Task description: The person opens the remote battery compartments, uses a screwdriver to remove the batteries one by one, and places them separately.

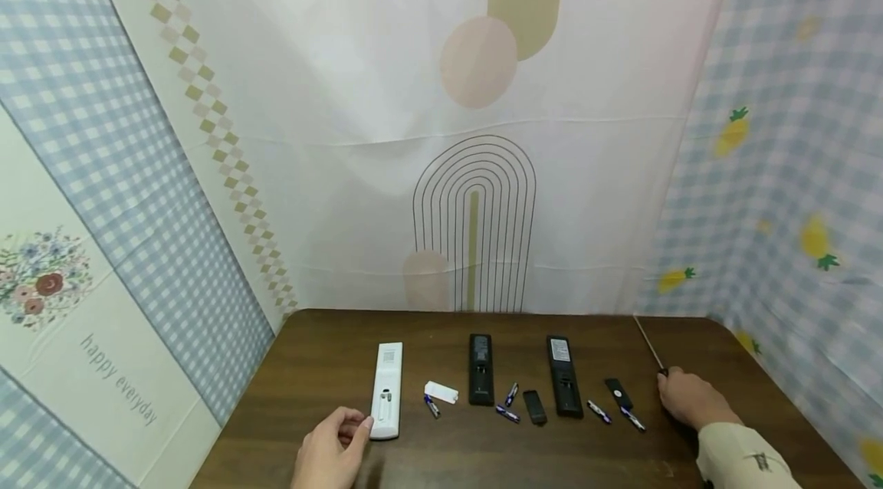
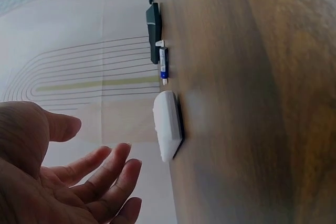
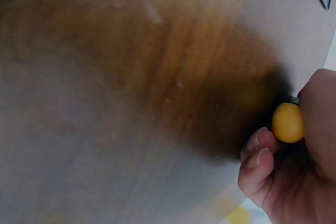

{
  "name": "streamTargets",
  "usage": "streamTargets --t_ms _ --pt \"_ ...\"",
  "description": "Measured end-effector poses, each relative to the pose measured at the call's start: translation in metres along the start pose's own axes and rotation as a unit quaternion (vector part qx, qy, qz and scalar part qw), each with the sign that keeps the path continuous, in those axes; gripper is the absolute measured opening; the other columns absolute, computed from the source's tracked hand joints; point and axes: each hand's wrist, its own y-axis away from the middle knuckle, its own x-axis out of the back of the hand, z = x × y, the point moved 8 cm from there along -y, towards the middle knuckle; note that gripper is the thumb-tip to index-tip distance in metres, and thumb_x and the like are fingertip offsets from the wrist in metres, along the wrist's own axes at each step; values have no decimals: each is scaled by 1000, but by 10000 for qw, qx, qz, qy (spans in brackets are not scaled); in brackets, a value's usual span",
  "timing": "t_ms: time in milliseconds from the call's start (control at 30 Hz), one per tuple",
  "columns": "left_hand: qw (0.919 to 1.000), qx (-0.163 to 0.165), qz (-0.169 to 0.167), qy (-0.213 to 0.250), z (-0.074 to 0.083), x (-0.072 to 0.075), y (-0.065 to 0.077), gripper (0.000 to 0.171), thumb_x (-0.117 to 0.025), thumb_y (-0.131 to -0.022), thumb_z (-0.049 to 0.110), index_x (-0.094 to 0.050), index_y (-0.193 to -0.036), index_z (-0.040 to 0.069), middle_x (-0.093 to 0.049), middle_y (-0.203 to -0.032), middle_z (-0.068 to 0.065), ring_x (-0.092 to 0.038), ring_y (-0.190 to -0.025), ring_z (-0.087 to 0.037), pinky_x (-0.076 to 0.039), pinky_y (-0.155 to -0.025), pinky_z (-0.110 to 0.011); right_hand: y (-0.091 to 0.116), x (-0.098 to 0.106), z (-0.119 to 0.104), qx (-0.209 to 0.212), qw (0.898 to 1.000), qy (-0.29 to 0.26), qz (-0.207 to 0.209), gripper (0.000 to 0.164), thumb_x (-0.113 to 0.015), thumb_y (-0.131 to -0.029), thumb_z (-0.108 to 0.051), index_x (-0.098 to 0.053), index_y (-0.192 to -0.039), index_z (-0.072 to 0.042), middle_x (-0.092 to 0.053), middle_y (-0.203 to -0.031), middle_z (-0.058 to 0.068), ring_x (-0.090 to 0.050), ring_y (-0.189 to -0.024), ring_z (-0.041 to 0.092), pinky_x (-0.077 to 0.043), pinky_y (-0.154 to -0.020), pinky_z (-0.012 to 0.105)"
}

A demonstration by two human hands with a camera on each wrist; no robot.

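At the left lies a white remote control (image 1: pixel 387 389), its battery compartment uncovered. My left hand (image 1: pixel 333 447) is beside its near left corner, thumb and fingers apart around nothing; the left wrist view shows a gap between this hand (image 2: pixel 89 177) and the white remote (image 2: pixel 167 126). On the right, my right hand (image 1: pixel 697 398) grips a screwdriver (image 1: pixel 648 342) with a long thin shaft pointing toward the back edge. The rounded yellow end of its handle (image 3: pixel 287 123) shows in the right wrist view; the rest of the handle is hidden by the fingers.
Two black remotes (image 1: pixel 480 370) (image 1: pixel 565 378) lie face down with compartments uncovered. Near them are a white cover (image 1: pixel 441 392), two black covers (image 1: pixel 534 407) (image 1: pixel 618 393) and several blue-and-white batteries (image 1: pixel 507 414). A fabric backdrop (image 1: pixel 345 228) hangs behind the wooden table (image 1: pixel 331 336).
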Motion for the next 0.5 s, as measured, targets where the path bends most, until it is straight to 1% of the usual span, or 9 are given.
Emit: streamTargets --t_ms 200,400,500 --pt "10000 -51 45 -9 -7 2 3 20 -74 -100 38 -76 -102 18 -75 -88 10 -64 -78 -3 -49 -68 -28 1 -2 -6 -10 9999 -40 -116 63 -34 -115 -30 -40 -138 28 -57 -129 50 -62 -116 62 -53 -97 67" --pt "9998 188 -50 -6 -18 -2 4 21 -74 -100 38 -76 -102 17 -73 -86 9 -63 -77 -6 -49 -68 -30 2 -5 -8 -72 9998 -51 -162 61 -35 -115 -31 -42 -136 27 -58 -128 49 -62 -115 61 -53 -96 66" --pt "9997 234 -42 9 -19 -3 6 21 -74 -100 38 -75 -102 17 -73 -86 8 -62 -78 -6 -49 -68 -30 2 -6 -5 -123 9997 -44 -212 63 -33 -115 -32 -42 -137 27 -57 -129 49 -61 -117 61 -52 -98 66"
